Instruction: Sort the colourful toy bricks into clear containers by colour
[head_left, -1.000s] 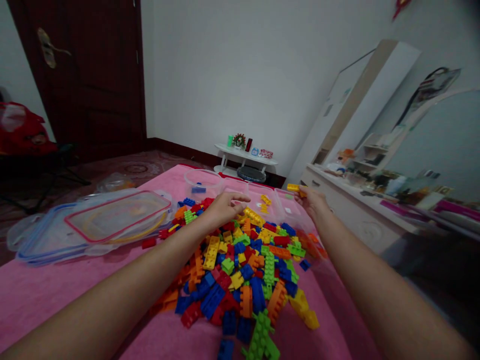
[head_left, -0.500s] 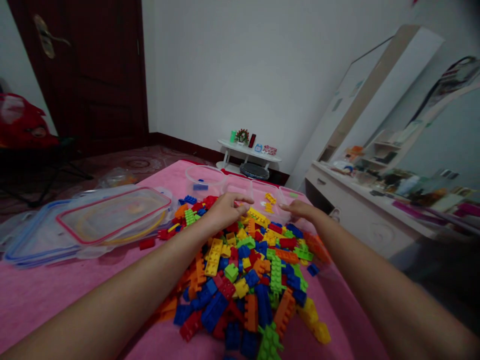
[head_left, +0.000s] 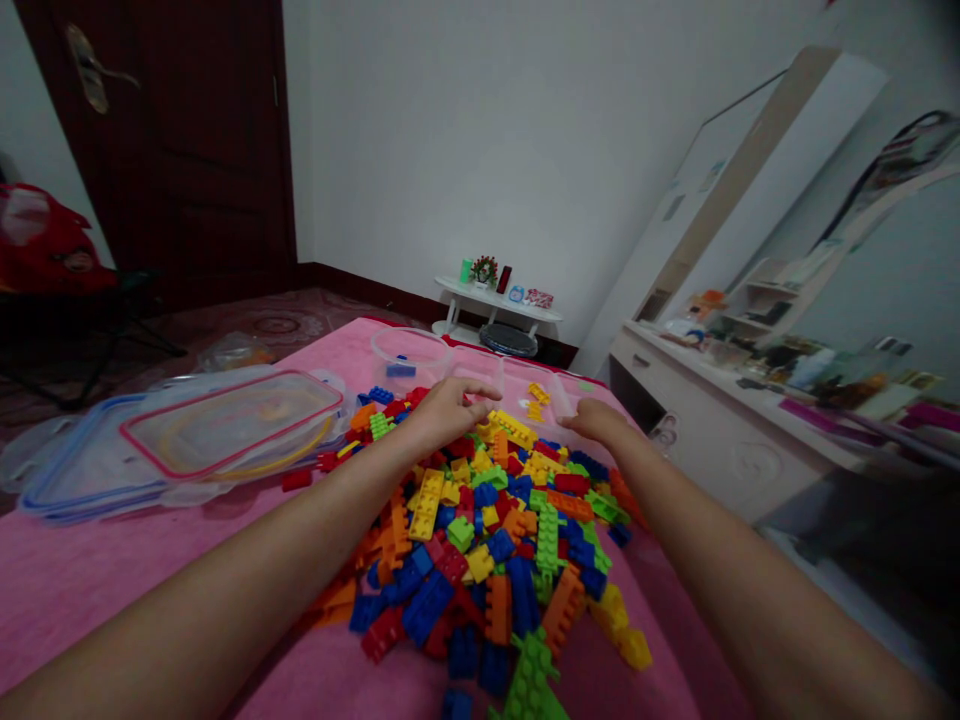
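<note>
A heap of plastic building blocks (head_left: 495, 530) in red, blue, yellow, green and orange lies on a pink cloth (head_left: 90, 570). My left hand (head_left: 442, 410) rests on the heap's far left side, fingers curled loosely over the blocks. My right hand (head_left: 596, 420) reaches over the heap's far right side, fingers stretched toward the blocks, nothing seen in it. Behind the heap stand clear plastic tubs (head_left: 409, 358); one holds a blue block, another (head_left: 536, 395) a few yellow blocks.
Several clear container lids (head_left: 225, 425) with red and blue rims are stacked to the left. A white dresser (head_left: 720, 440) with clutter stands at the right, a small white table (head_left: 499, 305) by the far wall, a dark door (head_left: 180, 150) at the back left.
One second ago my right hand held a yellow block above the tubs. It now holds nothing and has come down to the heap. My left hand has barely moved.
</note>
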